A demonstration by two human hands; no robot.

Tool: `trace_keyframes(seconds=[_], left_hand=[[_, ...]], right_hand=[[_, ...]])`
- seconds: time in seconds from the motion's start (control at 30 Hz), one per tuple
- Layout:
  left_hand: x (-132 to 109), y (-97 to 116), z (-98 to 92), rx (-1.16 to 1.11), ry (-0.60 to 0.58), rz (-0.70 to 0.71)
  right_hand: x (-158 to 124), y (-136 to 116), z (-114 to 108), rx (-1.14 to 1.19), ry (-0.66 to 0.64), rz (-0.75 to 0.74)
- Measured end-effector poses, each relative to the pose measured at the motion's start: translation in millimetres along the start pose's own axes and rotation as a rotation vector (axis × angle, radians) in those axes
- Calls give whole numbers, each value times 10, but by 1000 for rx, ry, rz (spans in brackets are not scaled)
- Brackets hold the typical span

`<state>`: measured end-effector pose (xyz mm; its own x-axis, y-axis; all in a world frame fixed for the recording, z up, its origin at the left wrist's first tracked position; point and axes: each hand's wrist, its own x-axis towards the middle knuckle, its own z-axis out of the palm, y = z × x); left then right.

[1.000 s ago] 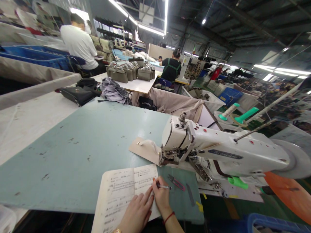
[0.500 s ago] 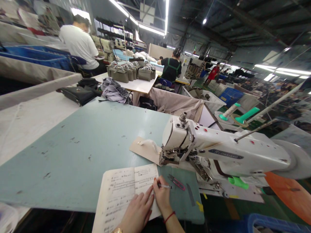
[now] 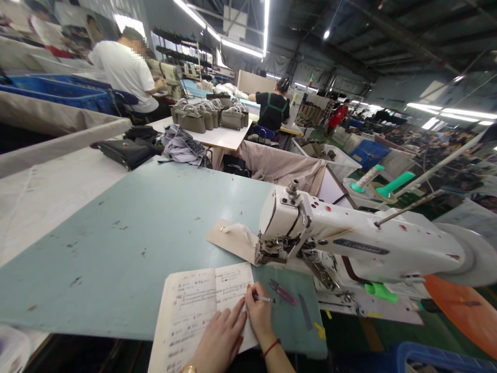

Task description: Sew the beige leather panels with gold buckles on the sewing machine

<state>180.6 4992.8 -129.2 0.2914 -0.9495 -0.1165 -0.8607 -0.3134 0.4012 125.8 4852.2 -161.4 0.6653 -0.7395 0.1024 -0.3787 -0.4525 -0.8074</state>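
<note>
An open notebook (image 3: 190, 311) with handwritten lines lies at the front edge of the blue-green table. My left hand (image 3: 221, 334) rests flat on its pages, fingers stretched out toward the upper right. Beside it, my right hand (image 3: 258, 313) grips a pen (image 3: 264, 298) against the right-hand page; the pen's tip is hidden by my fingers. To the right of that hand lie thread snips (image 3: 282, 291) with pink handles and a thin grey strip (image 3: 305, 312). A beige panel (image 3: 233, 242) with a pale strap sits under the sewing machine's head.
The white sewing machine (image 3: 334, 235) fills the right side, with thread cones (image 3: 394, 185) behind it. A dark bag (image 3: 126, 151) and crumpled grey cloth (image 3: 182, 145) lie at the table's far left. Two seated co-workers and finished handbags (image 3: 190, 118) are beyond.
My hands, the pen and the notebook stay nearly in place. In the background, the co-worker in white shifts an arm, the one in dark clothing raises an elbow, and the person in red moves left.
</note>
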Motion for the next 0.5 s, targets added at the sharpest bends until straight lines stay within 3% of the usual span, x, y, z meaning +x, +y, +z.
trace_keyframes(seconds=[0.5], left_hand=[[5, -8, 9, -14, 9, -12]], right_hand=[[9, 8, 1, 41, 8, 4]])
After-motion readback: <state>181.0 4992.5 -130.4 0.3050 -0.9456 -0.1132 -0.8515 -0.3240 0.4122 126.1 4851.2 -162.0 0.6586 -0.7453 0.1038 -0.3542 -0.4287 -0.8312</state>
